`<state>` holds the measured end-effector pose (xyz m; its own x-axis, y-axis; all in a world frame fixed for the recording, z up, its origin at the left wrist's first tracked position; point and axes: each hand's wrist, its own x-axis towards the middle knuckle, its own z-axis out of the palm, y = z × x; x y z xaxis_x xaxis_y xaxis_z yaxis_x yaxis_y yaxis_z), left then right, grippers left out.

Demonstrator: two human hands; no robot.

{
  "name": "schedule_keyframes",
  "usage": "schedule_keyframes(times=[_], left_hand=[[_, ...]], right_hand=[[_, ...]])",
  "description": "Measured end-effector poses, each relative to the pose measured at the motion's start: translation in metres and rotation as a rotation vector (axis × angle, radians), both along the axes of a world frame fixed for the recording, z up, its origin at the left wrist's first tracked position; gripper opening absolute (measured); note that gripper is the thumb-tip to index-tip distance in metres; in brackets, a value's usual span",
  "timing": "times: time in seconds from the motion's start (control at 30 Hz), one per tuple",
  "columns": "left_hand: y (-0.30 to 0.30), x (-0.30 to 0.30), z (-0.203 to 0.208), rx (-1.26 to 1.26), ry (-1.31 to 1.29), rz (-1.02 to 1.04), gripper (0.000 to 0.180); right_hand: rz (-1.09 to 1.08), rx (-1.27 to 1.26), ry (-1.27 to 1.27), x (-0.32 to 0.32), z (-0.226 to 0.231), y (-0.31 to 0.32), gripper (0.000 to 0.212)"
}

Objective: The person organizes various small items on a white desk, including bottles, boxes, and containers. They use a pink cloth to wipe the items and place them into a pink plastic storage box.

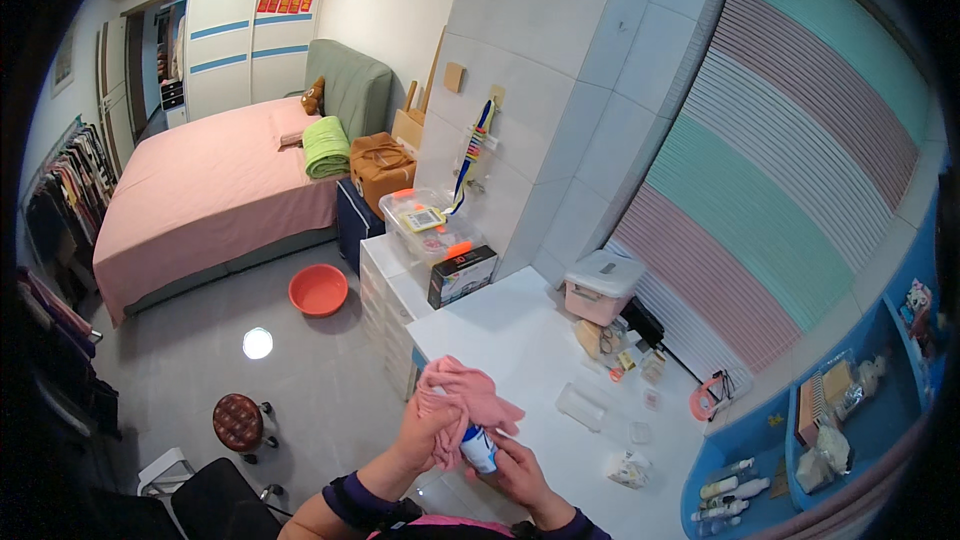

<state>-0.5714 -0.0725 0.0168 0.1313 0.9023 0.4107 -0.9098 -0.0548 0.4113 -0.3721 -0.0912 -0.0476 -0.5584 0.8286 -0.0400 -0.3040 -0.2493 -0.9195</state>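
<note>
My left hand (424, 436) is closed on a bunched pink cloth (462, 390), whose folds hang over the front edge of a white desk (500, 335). Against the cloth sits a small white-and-blue container (479, 452) with a dark blue top end. The fingers of my right hand (522, 472) are wrapped round its lower side. Part of the cloth covers the container's top, so I cannot tell whether it has a lid on.
On the desk stand a pink box with a clear lid (603, 285), a clear plastic tray (580, 407) and a small clear bag (629, 469). Blue shelves (707, 480) holding bottles curve along the right. A red basin (318, 290) and round stool (238, 422) are on the floor.
</note>
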Motion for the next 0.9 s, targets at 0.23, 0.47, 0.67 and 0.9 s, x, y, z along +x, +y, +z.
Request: schedule_keyframes(times=[0.23, 0.47, 0.67, 0.9], left_hand=[[-0.003, 0.007, -0.003, -0.237, 0.203, 0.309, 0.047], [0.004, 0.009, -0.035, -0.057, 0.162, 0.017, 0.044], [-0.004, 0.042, -0.016, -0.41, 0.104, 0.337, 0.025], [-0.004, 0.057, -0.015, -0.463, 0.192, 0.223, 0.025]], right_hand=[[-0.23, 0.561, -0.355, -0.013, 0.025, -0.009, 0.046], [0.136, -0.048, 0.205, 0.011, -0.001, -0.007, 0.047], [-0.131, 0.189, -0.128, 0.005, 0.023, -0.013, 0.046], [-0.452, 0.466, -0.372, 0.002, 0.028, -0.007, 0.045]])
